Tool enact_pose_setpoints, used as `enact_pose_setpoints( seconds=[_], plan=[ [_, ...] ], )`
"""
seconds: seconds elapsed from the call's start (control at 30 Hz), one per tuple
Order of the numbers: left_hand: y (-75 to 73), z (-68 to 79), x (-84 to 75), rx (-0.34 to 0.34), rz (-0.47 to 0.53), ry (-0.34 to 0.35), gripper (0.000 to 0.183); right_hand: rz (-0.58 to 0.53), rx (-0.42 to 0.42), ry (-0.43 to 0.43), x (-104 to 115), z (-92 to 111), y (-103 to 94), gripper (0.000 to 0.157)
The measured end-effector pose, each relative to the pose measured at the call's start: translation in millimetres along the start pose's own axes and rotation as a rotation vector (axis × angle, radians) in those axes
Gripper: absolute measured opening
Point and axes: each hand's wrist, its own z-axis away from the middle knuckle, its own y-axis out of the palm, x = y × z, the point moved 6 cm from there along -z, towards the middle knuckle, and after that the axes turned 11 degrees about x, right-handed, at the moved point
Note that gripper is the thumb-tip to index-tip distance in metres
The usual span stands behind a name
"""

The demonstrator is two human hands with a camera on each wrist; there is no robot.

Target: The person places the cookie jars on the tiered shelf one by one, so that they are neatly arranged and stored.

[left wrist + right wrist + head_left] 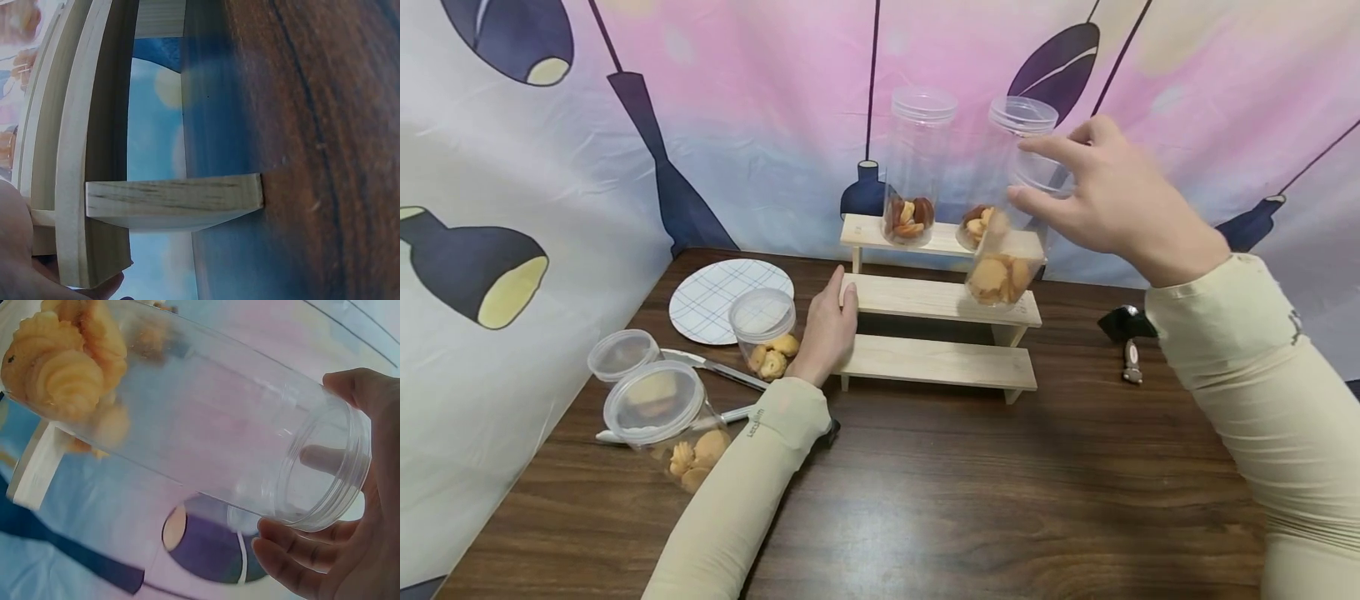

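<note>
My right hand (1120, 200) holds a tall clear jar (206, 419) by its lid end, thumb on one side and fingers curled round the other. Round cookies (1000, 279) lie in its bottom, which overlaps the right part of the middle tier in the head view; the jar is tilted. My left hand (829, 329) grips the left end of a three-tier wooden stand (936, 358), with fingertips (109, 286) showing past the board's end in the left wrist view. On the top tier stand two tall clear jars (917, 158) with brown and pale pieces inside.
Left on the dark wood table (970, 500) are a short cookie jar (763, 321), a larger jar (658, 408), another lidded jar (622, 354), a round checked board (715, 292) and a knife (722, 367). A small dark tool (1129, 333) lies right. Printed cloth (760, 125) hangs behind.
</note>
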Motion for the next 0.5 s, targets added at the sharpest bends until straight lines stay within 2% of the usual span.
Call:
enact_pose_setpoints(
  seconds=[0.23, 0.5],
  plan=[
    [1.2, -1.0, -1.4, 0.008, -0.017, 0.014, 0.061, -0.032, 0.012, -0.048, 23, -18, 12.2, 0.066],
    [-1.3, 1.9, -1.5, 0.005, -0.012, -0.003, 0.061, -0.06, -0.001, -0.094, 49, -40, 23.6, 0.067]
  ],
)
